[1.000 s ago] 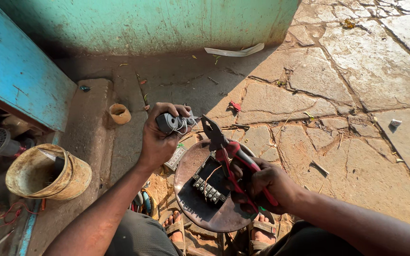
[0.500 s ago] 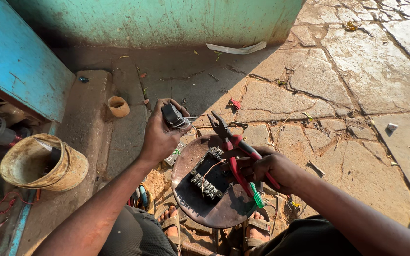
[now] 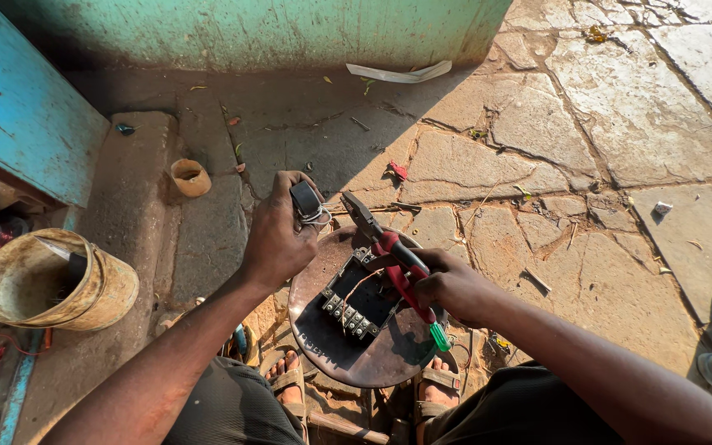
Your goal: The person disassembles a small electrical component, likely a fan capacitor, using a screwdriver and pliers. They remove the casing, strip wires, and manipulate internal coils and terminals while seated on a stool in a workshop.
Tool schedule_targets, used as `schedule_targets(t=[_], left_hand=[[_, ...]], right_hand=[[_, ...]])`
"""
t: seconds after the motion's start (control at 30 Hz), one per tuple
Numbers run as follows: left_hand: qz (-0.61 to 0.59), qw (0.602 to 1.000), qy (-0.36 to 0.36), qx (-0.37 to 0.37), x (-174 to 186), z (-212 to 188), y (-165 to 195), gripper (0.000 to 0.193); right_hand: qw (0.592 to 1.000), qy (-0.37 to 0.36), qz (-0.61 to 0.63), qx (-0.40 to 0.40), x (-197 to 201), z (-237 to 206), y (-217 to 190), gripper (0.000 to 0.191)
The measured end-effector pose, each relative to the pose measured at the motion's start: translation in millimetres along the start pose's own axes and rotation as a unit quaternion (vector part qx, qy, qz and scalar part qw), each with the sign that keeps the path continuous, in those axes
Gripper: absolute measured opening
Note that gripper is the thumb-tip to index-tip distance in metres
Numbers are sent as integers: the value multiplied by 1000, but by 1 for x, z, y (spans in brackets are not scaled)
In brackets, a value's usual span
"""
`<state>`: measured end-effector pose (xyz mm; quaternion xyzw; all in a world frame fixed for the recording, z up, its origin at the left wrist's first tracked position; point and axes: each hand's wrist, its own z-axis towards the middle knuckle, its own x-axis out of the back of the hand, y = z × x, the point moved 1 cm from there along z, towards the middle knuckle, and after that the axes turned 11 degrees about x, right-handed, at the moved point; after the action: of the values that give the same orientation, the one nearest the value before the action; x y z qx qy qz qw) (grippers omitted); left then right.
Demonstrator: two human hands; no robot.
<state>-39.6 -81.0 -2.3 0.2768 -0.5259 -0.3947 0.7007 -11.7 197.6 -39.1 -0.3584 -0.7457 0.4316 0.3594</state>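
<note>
currently the left hand (image 3: 278,235) grips a small dark part (image 3: 305,198) with wire leads, raised above the round plate (image 3: 331,350). the right hand (image 3: 447,284) is closed on red-handled pliers (image 3: 389,243), tips just right of the part. a terminal block (image 3: 354,301) lies on the plate between both hands.

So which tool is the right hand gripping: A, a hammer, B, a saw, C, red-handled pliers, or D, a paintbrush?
C: the right hand grips red-handled pliers, their metal nose pointing toward the small dark part held in the left hand.
</note>
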Motion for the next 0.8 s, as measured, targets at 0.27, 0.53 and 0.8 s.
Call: schedule_targets(t=[0.27,0.53,0.8], left_hand=[[40,999,-5,24,-5,-1,-8,45],[54,999,-4,0,-1,-1,-7,46],[49,998,30,39,13,-4,-2,43]], right_hand=[[999,-33,36,4,-6,-4,-13,69],[987,-25,-149,-46,-13,-4,-29,41],[999,6,-18,31,1,7,-2,65]])
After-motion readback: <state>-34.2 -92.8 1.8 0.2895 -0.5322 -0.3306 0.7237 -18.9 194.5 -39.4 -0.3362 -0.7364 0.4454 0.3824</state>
